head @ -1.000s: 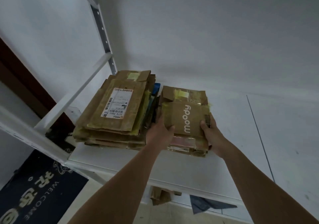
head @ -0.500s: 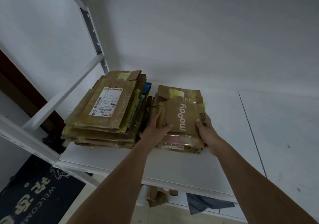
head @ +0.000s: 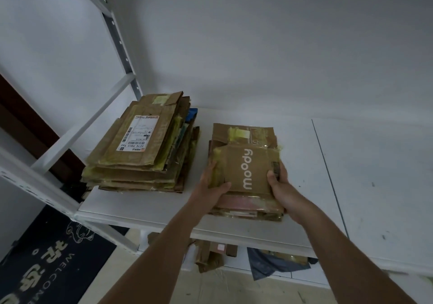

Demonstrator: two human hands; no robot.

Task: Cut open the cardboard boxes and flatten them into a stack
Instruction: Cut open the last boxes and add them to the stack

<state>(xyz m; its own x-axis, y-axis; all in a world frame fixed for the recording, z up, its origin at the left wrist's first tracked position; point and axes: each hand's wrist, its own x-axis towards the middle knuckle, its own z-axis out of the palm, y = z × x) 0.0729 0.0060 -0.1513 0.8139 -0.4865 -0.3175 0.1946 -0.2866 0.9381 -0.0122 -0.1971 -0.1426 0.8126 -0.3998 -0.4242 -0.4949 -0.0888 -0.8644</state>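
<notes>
White shelf [head: 150,207] by white wall [head: 257,46], L grip [head: 212,184] & R grip [head: 282,186] both grasping small cardboard stack [head: 246,163].

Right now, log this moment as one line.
left hand: grips moody stack | right hand: grips same | stack on shelf | taller stack apart

Both bare forearms stretched forward, left hand [head: 212,185] with thumb curled over the top, right hand [head: 281,187] mirroring it, each grip clamped on an opposite side
</notes>
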